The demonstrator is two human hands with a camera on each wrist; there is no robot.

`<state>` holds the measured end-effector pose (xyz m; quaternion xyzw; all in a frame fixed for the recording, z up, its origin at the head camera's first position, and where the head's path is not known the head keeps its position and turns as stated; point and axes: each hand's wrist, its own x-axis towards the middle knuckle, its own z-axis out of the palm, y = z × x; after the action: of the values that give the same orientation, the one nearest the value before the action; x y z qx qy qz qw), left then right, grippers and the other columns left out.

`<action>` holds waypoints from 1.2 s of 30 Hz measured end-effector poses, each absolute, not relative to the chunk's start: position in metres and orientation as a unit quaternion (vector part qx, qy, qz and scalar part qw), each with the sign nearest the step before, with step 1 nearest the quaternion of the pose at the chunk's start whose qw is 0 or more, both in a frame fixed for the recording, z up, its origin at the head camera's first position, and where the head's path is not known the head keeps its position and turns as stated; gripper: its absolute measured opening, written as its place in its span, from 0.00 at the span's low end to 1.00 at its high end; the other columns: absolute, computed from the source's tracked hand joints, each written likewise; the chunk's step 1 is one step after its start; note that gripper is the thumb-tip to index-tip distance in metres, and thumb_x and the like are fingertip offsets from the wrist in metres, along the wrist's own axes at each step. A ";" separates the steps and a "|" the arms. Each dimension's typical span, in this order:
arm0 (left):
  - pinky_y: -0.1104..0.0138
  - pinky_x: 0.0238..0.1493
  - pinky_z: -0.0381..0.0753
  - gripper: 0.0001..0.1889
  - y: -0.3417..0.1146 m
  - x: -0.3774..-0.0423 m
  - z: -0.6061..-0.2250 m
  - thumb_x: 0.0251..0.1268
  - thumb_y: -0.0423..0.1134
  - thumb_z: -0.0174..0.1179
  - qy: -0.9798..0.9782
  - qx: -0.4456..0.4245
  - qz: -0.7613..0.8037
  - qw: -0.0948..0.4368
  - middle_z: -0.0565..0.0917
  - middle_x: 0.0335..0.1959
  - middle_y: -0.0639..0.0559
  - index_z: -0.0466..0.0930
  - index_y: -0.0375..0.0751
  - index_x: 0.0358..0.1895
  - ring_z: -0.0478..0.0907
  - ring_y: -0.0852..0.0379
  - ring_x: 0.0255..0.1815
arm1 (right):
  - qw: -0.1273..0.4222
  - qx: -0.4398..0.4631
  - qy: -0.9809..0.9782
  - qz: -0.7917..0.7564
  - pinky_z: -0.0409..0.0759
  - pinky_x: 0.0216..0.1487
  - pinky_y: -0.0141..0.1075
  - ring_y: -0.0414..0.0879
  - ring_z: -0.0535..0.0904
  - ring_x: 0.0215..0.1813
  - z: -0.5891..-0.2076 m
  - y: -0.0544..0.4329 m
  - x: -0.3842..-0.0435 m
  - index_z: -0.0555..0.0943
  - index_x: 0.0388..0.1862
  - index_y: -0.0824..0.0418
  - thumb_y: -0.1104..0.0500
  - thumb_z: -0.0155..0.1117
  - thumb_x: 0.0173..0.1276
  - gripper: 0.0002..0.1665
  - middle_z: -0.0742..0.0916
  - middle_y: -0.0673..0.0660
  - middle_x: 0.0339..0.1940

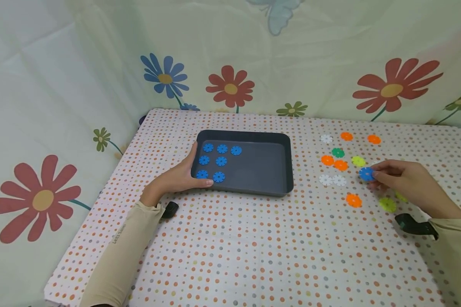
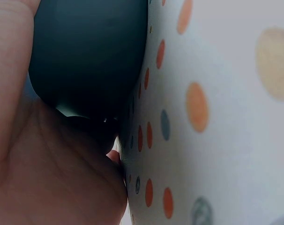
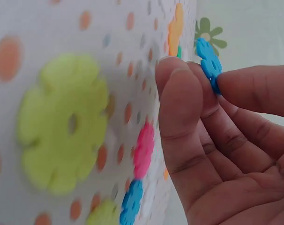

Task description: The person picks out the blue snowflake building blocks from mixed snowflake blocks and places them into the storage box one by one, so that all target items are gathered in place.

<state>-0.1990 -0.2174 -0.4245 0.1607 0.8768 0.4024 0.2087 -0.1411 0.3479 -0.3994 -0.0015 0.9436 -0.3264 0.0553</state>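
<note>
1. Head view: a dark grey tray (image 1: pixel 263 168) lies on the dotted surface (image 1: pixel 246 256), near its far edge and closer to the far left corner than to the far right one.
2. Seven blue discs (image 1: pixel 222 149) with notched rims lie in the left part of the tray: three along the far side, two in the middle row, two by the near wall.
3. The left hand (image 1: pixel 176 175) holds the tray about its near left corner, thumb along the near rim, the other fingers partly hidden along the left wall.
4. The right hand (image 1: pixel 411 182), toward the right edge of the surface, pinches one blue disc (image 1: pixel 366 174) between its fingertips; the right wrist view shows that disc tilted and raised.
5. Loose pieces lie scattered between the tray and the right edge: orange discs (image 1: pixel 354 200), white discs (image 1: pixel 339 180), a green disc (image 1: pixel 338 152) and yellow-green discs (image 1: pixel 387 204), one partly behind the right hand.
6. Right wrist view: a pink disc (image 3: pixel 144 150) and another blue disc (image 3: pixel 131 205) lie just beside each other on the surface.
7. Left wrist view: the dark outside of the tray fills the space beside the palm.
8. Pale sleeves (image 1: pixel 126 251) cover both forearms; beyond the far edge hangs a flowered curtain (image 1: pixel 315 64).
</note>
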 end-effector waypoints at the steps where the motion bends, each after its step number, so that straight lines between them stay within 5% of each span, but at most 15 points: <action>1: 0.39 0.81 0.50 0.74 -0.218 -0.199 -0.425 0.61 0.66 0.75 0.877 0.160 0.402 0.210 0.27 0.88 0.53 0.14 0.60 0.86 0.35 0.45 0.88 | 0.054 -0.005 0.944 -0.325 0.82 0.31 0.33 0.40 0.84 0.30 -0.399 0.346 -0.142 0.75 0.63 0.82 0.61 0.56 0.87 0.22 0.90 0.68 0.41; 15: 0.40 0.81 0.49 0.74 -0.218 -0.200 -0.425 0.61 0.66 0.75 0.872 0.163 0.410 0.214 0.26 0.88 0.52 0.14 0.61 0.85 0.33 0.46 0.88 | 0.076 -0.025 0.937 -0.340 0.79 0.35 0.32 0.45 0.84 0.34 -0.392 0.320 -0.157 0.78 0.65 0.74 0.55 0.56 0.87 0.23 0.91 0.58 0.39; 36: 0.40 0.81 0.51 0.73 -0.217 -0.201 -0.428 0.62 0.66 0.74 0.874 0.163 0.408 0.208 0.26 0.88 0.53 0.13 0.62 0.85 0.35 0.46 0.88 | 0.103 -0.053 0.891 -0.439 0.85 0.40 0.37 0.47 0.87 0.39 -0.387 0.279 -0.182 0.78 0.68 0.72 0.54 0.59 0.87 0.24 0.92 0.61 0.45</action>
<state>-0.2009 -0.2174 -0.4277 0.1630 0.8741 0.4077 0.2079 -0.1824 0.2785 -0.3871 -0.0532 0.8909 -0.4391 0.1032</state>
